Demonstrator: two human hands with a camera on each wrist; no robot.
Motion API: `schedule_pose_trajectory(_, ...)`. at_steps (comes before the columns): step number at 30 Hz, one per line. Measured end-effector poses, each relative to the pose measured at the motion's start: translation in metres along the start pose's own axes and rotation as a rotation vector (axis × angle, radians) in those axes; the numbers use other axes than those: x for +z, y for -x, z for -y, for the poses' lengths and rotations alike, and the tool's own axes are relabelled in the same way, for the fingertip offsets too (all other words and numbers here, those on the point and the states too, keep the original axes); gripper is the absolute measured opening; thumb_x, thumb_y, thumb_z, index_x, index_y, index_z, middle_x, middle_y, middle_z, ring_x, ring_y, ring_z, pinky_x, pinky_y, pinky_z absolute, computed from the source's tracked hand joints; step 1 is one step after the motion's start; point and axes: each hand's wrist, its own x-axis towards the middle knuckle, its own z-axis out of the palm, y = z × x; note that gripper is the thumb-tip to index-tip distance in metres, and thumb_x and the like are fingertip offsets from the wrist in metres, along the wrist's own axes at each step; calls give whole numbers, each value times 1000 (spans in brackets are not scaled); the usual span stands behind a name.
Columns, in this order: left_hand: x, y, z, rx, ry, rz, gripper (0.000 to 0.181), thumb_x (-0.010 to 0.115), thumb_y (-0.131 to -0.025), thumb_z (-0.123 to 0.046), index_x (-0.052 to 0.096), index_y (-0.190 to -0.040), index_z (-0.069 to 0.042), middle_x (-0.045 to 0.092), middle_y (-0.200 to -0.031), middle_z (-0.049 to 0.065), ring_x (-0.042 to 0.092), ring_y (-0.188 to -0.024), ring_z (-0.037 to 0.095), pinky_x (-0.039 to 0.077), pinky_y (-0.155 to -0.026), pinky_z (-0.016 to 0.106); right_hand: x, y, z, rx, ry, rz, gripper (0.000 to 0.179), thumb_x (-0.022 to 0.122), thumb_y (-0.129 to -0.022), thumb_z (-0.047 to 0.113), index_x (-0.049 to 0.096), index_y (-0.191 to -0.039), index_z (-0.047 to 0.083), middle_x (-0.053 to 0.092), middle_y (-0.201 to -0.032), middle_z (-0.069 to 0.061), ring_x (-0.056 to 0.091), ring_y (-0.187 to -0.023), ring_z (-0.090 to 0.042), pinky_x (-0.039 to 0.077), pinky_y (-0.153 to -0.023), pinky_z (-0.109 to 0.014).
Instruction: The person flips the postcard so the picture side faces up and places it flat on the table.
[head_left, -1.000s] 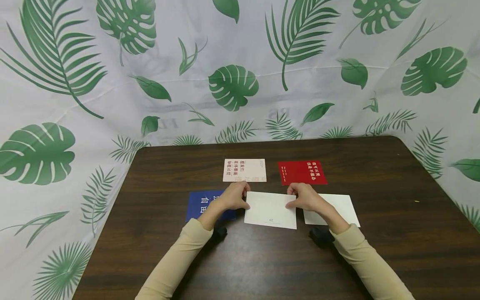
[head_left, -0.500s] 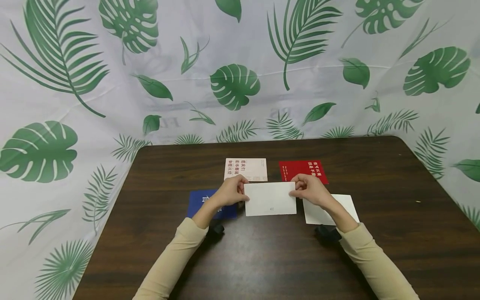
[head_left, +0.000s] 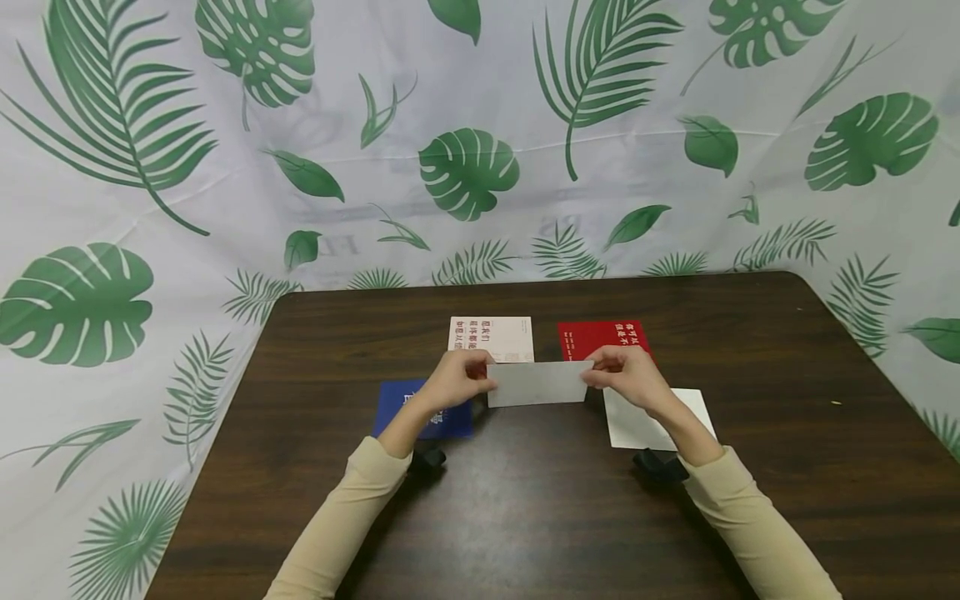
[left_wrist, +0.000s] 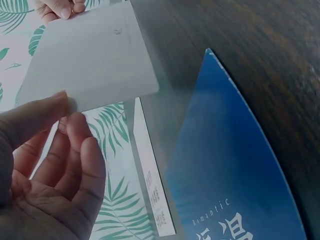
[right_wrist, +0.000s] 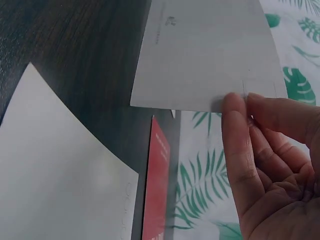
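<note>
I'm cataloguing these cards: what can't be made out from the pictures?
- Held card: far side, turned away in every view; fine print too small in both wrist views.
- Red card, head view: lower lettering, behind the right hand.
- Blue card, left wrist view: lettering, cut by the bottom edge.

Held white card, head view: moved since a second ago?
Yes, upward in the picture: the lower edge of the held white card was below that of the blue card; now it sits above.

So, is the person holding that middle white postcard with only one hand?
No, the left hand and the right hand pinch opposite ends of the white postcard.
</note>
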Motion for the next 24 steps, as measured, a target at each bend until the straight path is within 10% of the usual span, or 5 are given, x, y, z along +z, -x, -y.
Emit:
schedule_pose_trajectory(14, -6, 10, 3, 62, 157, 40, 12, 64, -82, 0, 72, -90, 0, 70, -82, 5, 65, -70, 17, 52, -62, 25, -2, 7, 3, 37, -68, 20, 14, 64, -85, -3, 66, -98, -8, 69, -92, -20, 65, -86, -40, 54, -74, -26)
schedule_pose_trajectory(24, -4, 11, 1, -93, 208, 72, 15, 62, -87, 0, 71, -96, 6, 70, -92, 18, 66, -82, 38, 50, -62, 20, -2, 12, 1, 79, -53, -19, 16, 56, -91, 2, 68, -99, -6, 67, -98, -19, 65, -84, -36, 54, -74, -27)
